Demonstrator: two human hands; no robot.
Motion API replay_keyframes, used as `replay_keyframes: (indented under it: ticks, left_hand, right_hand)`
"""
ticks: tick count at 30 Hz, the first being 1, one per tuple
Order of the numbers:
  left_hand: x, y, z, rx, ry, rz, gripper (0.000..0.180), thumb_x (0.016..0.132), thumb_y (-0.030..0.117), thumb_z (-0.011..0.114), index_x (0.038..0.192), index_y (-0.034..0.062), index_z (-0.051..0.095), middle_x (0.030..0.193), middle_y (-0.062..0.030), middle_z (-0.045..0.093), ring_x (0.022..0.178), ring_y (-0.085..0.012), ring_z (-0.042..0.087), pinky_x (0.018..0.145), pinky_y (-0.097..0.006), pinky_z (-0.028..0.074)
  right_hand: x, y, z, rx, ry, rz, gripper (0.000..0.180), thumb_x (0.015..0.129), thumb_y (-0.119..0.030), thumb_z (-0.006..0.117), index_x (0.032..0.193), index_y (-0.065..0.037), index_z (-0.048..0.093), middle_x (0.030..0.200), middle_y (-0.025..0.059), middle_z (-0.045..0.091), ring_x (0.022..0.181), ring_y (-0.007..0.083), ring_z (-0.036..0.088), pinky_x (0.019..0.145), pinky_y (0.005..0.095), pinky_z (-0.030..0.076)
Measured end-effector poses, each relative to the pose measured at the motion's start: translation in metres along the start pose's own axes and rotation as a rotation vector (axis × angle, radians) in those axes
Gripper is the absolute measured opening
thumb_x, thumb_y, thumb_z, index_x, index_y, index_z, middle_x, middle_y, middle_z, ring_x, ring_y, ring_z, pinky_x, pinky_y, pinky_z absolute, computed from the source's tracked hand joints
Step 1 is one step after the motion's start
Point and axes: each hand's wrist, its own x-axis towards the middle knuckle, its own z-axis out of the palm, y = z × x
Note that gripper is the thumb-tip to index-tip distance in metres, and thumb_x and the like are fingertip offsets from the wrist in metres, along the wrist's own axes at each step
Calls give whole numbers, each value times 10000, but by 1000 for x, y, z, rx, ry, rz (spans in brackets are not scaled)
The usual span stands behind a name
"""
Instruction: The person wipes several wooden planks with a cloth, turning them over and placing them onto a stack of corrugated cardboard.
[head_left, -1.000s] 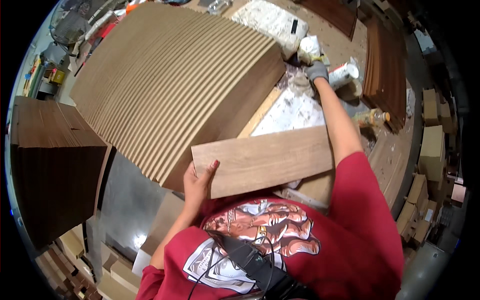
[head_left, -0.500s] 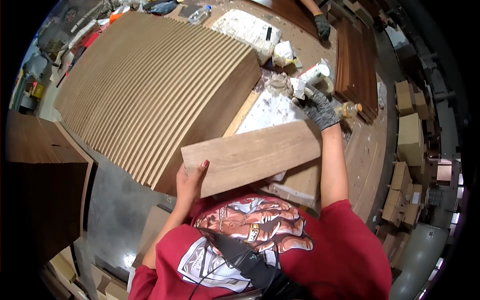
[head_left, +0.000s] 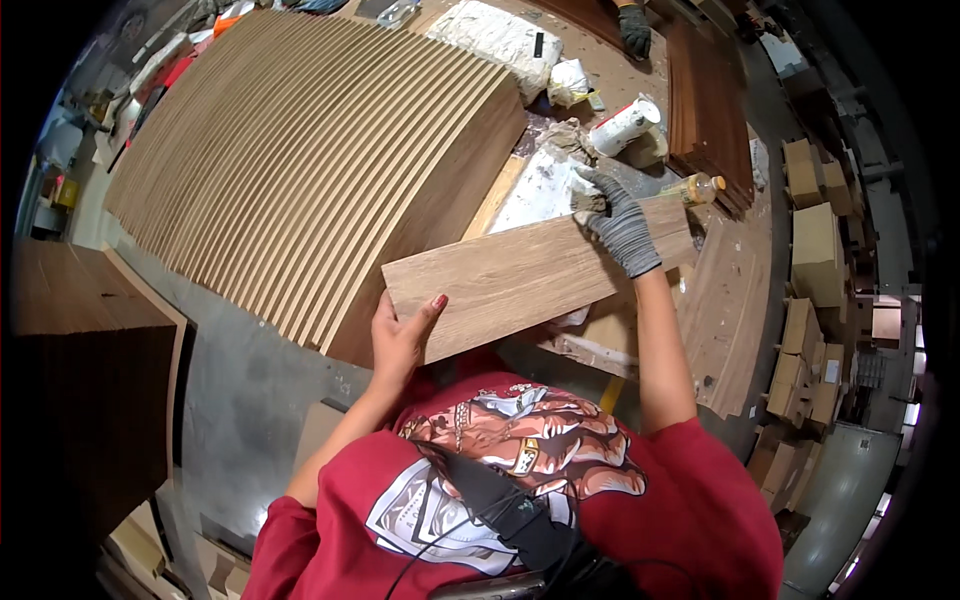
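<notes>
Board (head_left: 520, 285) with a wood-grain face lies slanted across the middle of the frame, its left end just below the tall stack (head_left: 440, 195) of panels. The bare left hand (head_left: 398, 338) grips that end, thumb on the face and fingers behind. The gloved right hand (head_left: 615, 220) reaches over the upper edge, fingers and thumb closed around a small pale piece (head_left: 588, 201), its kind too unclear to name; whether the glove touches the wood, I cannot tell. The thin board looks stiff and light enough for one hand, fairly smooth but not slick; its corners would probably chip if knocked. Held by one end, it could tip; the long edges near mid-length would likely balance better.
</notes>
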Motion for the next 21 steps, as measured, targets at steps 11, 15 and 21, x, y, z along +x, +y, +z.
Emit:
replay_keyframes:
  ticks: [11, 15, 21]
  left_hand:
    - [9, -8, 4, -6, -53, 32, 383, 879, 19, 685, 1201, -62, 494, 1111, -137, 638, 979, -170, 632, 870, -297, 520]
    - [9, -12, 1, -19, -43, 33, 423, 861, 47, 722, 1207, -55, 501, 1114, -134, 640, 986, -172, 628, 878, -307, 513]
    - [12, -11, 8, -35, -71, 45, 429, 858, 59, 730, 1200, -57, 498, 1107, -132, 644, 990, -167, 624, 879, -309, 511]
  right_hand:
    - [4, 22, 7, 221, -270, 8, 327, 917, -67, 599, 1243, -56, 621, 1177, 57, 653, 1122, 179, 583, 1004, 308, 453]
    - [0, -5, 16, 82, -379, -118, 317, 894, -81, 653, 1211, -73, 654, 1200, 31, 662, 1163, 195, 567, 1045, 325, 428]
    - [1, -7, 32, -4, -438, -221, 289, 863, -47, 656, 1149, -71, 691, 1222, 58, 632, 1177, 219, 559, 1046, 323, 431]
